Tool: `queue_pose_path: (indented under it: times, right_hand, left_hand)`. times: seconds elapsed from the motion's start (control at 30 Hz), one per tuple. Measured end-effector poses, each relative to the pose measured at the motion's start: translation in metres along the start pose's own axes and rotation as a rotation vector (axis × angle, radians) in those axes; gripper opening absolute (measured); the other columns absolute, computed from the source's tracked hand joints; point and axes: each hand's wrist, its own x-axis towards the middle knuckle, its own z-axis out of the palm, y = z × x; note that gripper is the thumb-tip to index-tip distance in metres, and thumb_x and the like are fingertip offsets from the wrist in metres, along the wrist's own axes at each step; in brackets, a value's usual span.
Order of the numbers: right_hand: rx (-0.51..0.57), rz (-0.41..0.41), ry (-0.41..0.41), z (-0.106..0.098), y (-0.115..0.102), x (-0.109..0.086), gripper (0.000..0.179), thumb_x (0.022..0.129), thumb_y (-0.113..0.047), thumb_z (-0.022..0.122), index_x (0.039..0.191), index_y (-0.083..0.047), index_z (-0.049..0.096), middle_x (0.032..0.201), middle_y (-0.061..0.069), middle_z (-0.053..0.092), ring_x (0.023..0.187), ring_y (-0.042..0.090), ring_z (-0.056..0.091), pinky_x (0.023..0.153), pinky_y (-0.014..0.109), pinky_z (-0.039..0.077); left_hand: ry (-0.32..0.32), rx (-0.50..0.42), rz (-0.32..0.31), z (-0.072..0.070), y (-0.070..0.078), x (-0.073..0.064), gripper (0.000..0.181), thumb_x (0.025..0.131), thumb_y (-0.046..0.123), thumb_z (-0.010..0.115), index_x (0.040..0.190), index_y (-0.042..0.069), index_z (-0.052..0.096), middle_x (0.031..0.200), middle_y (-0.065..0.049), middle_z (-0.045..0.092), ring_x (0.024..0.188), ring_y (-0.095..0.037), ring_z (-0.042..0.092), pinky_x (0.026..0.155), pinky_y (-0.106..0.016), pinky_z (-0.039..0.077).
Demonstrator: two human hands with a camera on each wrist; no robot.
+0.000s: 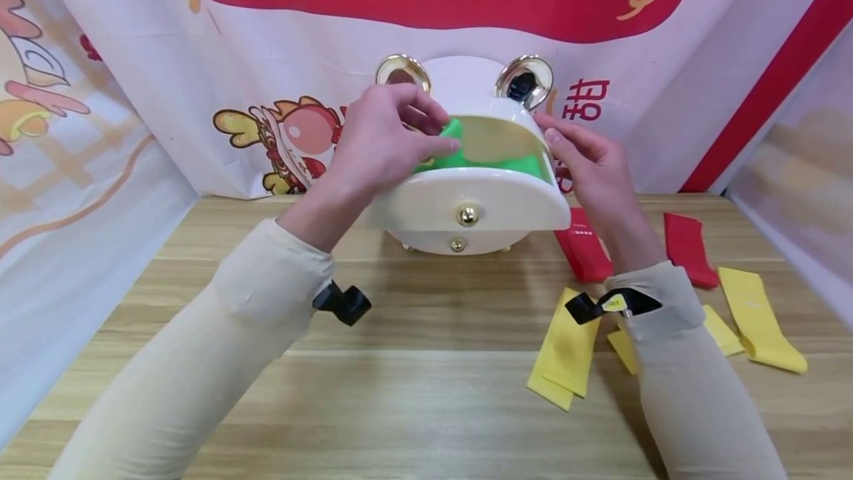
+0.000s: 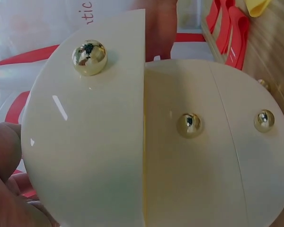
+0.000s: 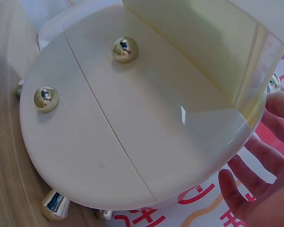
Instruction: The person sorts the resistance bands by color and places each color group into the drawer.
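A rounded white cabinet [image 1: 466, 72] stands on the table with its top drawer [image 1: 413, 202] pulled out; gold knobs sit on the drawer fronts. My left hand [image 1: 383, 139] is over the left side of that drawer. Between its thumb and fingers it pinches a green resistance band [image 1: 454, 133], and more green material spreads along the inside of the drawer. At the cabinet's right side, my right hand [image 1: 593, 169] rests its fingertips by the drawer's edge. In the right wrist view its fingers [image 3: 265, 156] are spread loosely beside the white shell.
Right of the cabinet lie a red band [image 1: 689, 249], another red band [image 1: 586, 247] partly behind my right wrist, and several yellow bands [image 1: 566, 347]. Two gold-rimmed round pieces [image 1: 525, 82] top the cabinet. A printed cloth [image 1: 280, 58] hangs close behind.
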Motion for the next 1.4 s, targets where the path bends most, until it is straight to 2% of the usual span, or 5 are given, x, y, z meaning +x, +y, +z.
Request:
queue_pose_path:
  times: [0.37, 0.8, 1.03, 1.23, 1.4]
  right_hand:
    - [0.019, 0.001, -0.001, 0.003, 0.000, 0.000, 0.050, 0.098, -0.052, 0.069, 0.146, -0.037, 0.065, 0.148, -0.004, 0.065, 0.118, 0.017, 0.068, 0.080, 0.020, 0.062]
    - [0.017, 0.001, -0.003, 0.005, -0.001, 0.000, 0.051, 0.099, -0.051, 0.069, 0.147, -0.035, 0.064, 0.148, -0.004, 0.065, 0.115, 0.018, 0.067, 0.078, 0.021, 0.062]
    - [-0.001, 0.001, 0.000, 0.003, -0.001, 0.000, 0.051, 0.099, -0.054, 0.067, 0.147, -0.037, 0.064, 0.148, -0.003, 0.065, 0.117, 0.017, 0.067, 0.080, 0.021, 0.062]
    - [0.013, 0.010, -0.003, 0.001, -0.001, -0.002, 0.054, 0.097, -0.054, 0.069, 0.148, -0.035, 0.063, 0.148, -0.004, 0.065, 0.115, 0.017, 0.067, 0.078, 0.020, 0.062]
    - [-0.008, 0.006, -0.001, 0.003, -0.001, -0.002, 0.051, 0.099, -0.054, 0.067, 0.147, -0.037, 0.063, 0.149, -0.004, 0.065, 0.119, 0.017, 0.067, 0.081, 0.020, 0.062]
  left_hand:
    - [0.021, 0.022, 0.020, -0.017, -0.024, -0.009, 0.026, 0.094, 0.022, 0.081, 0.118, 0.014, 0.076, 0.117, -0.006, 0.075, 0.106, -0.021, 0.069, 0.090, -0.033, 0.057]
    - [0.298, -0.109, 0.118, -0.025, -0.056, -0.036, 0.025, 0.095, 0.022, 0.081, 0.119, 0.017, 0.078, 0.113, -0.003, 0.073, 0.095, -0.017, 0.065, 0.076, -0.021, 0.055]
    - [0.415, -0.316, 0.211, -0.008, -0.057, -0.057, 0.022, 0.095, 0.015, 0.080, 0.116, 0.010, 0.075, 0.108, 0.002, 0.071, 0.093, -0.016, 0.067, 0.079, -0.020, 0.056]
    - [0.522, -0.538, 0.276, 0.021, -0.051, -0.075, 0.018, 0.094, 0.006, 0.078, 0.111, 0.007, 0.072, 0.097, -0.001, 0.067, 0.085, -0.022, 0.061, 0.073, -0.022, 0.050]
    - [0.559, -0.611, 0.294, 0.047, -0.049, -0.087, 0.020, 0.094, 0.006, 0.079, 0.113, 0.005, 0.072, 0.093, -0.003, 0.069, 0.081, -0.021, 0.063, 0.070, -0.021, 0.053]
